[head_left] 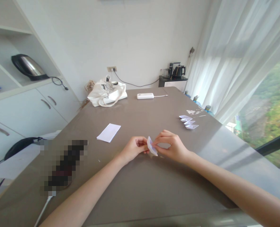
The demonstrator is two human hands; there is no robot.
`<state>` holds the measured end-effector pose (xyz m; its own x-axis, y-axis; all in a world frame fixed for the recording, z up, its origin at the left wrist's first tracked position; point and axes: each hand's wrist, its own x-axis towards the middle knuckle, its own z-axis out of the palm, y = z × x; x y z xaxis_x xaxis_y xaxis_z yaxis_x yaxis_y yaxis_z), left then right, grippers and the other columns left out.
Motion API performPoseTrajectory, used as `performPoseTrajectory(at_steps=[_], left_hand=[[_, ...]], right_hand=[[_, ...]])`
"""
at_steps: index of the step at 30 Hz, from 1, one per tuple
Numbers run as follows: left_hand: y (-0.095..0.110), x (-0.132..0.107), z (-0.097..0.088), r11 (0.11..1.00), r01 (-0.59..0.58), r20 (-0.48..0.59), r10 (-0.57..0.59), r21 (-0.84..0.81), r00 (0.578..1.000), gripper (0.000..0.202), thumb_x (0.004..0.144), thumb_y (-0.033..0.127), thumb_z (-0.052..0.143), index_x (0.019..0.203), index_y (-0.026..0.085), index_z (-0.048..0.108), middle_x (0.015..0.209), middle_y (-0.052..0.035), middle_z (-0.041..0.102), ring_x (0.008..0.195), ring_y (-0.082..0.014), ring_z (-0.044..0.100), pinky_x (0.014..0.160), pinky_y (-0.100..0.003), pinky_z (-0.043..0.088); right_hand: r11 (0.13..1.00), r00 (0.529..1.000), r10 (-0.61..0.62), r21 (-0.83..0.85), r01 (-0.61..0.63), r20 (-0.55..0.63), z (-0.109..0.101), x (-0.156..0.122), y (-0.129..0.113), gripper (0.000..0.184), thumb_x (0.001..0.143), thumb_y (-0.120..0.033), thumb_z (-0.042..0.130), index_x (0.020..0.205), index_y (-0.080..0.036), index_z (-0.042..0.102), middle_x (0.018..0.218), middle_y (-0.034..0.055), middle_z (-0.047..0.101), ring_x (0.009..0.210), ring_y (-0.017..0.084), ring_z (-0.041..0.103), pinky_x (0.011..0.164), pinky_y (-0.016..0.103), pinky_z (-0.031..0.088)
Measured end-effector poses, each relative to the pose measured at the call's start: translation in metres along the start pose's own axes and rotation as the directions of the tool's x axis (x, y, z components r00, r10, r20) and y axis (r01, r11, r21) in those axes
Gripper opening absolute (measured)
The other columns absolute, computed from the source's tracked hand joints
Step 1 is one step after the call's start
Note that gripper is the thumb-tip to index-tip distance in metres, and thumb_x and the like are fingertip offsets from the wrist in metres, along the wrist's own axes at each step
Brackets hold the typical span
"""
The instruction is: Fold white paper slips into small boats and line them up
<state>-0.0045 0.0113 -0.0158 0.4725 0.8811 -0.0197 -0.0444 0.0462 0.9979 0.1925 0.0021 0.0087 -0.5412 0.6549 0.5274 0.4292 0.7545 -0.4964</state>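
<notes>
Between my two hands, just above the table, is a small folded white paper [151, 147], its shape like a little boat. My left hand [135, 147] pinches its left side between thumb and curled fingers. From the other side, the thumb and fingertips of my right hand [170, 145] grip it. Several folded paper boats [188, 122] stand close together in a row on the table to the right. A stack of white paper sheets [109, 132] lies flat to the left of my hands.
On the grey-brown table [140, 116] sit a white handbag [108, 92] and a white power bank [145, 96] with a short cable at the far side. A blurred-out dark object [65, 167] with a white cable lies at left. Paper scraps [193, 112] lie near the right edge.
</notes>
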Motion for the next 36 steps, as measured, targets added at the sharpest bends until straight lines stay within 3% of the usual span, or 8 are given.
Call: performPoseTrajectory(at_steps=[8,17,24,30,36], left_hand=[[0.0024,-0.0004,0.0016,0.999,-0.039,-0.062,0.037,-0.033,0.997,0.029,0.070,0.037,0.073,0.082,0.012,0.066,0.070,-0.0027,0.065,0.061,-0.0111,0.059,0.057,-0.021,0.044],[-0.0003,0.0006,0.0026,0.990,-0.126,-0.122,0.133,0.064,0.984,0.030,0.071,0.039,0.071,0.076,0.011,0.062,0.067,-0.0019,0.063,0.062,-0.0114,0.058,0.061,-0.023,0.047],[0.0001,-0.0002,0.0031,0.988,-0.128,-0.101,0.136,0.083,0.986,0.027,0.073,0.037,0.070,0.074,0.011,0.061,0.066,-0.0015,0.062,0.062,-0.0108,0.058,0.062,-0.022,0.046],[0.0006,0.0002,0.0039,0.989,-0.126,-0.119,0.135,0.081,0.984,0.028,0.072,0.037,0.071,0.073,0.011,0.059,0.067,-0.0013,0.062,0.063,-0.0111,0.058,0.063,-0.022,0.046],[0.0001,0.0004,0.0003,0.997,-0.076,-0.059,0.076,0.002,0.995,0.030,0.070,0.039,0.072,0.075,0.012,0.063,0.067,-0.0007,0.062,0.063,-0.0113,0.058,0.062,-0.022,0.045]], right_hand=[[0.999,0.999,0.017,-0.037,-0.019,-0.044,0.0005,-0.0012,0.0043,0.013,0.083,-0.025,0.059,0.083,-0.022,0.072,0.081,0.0059,0.069,0.075,0.018,0.056,0.069,0.031,0.045],[0.990,0.988,0.135,-0.035,-0.138,-0.076,0.0028,0.0004,0.0013,0.009,0.079,-0.023,0.064,0.081,-0.020,0.072,0.074,0.0036,0.066,0.068,0.015,0.055,0.063,0.026,0.043],[0.994,0.998,0.022,-0.103,-0.028,-0.052,0.0053,-0.0020,0.0076,0.012,0.083,-0.022,0.059,0.082,-0.020,0.071,0.078,0.0041,0.068,0.074,0.016,0.056,0.068,0.027,0.044],[0.994,0.996,0.026,-0.106,-0.035,-0.084,0.0058,-0.0011,0.0066,0.010,0.082,-0.021,0.060,0.080,-0.018,0.069,0.077,0.0049,0.067,0.073,0.017,0.056,0.067,0.027,0.044],[0.994,0.998,-0.064,-0.085,0.063,-0.012,0.0001,-0.0008,0.0059,0.015,0.086,-0.027,0.058,0.090,-0.019,0.070,0.086,0.0066,0.068,0.077,0.017,0.056,0.071,0.028,0.045]])
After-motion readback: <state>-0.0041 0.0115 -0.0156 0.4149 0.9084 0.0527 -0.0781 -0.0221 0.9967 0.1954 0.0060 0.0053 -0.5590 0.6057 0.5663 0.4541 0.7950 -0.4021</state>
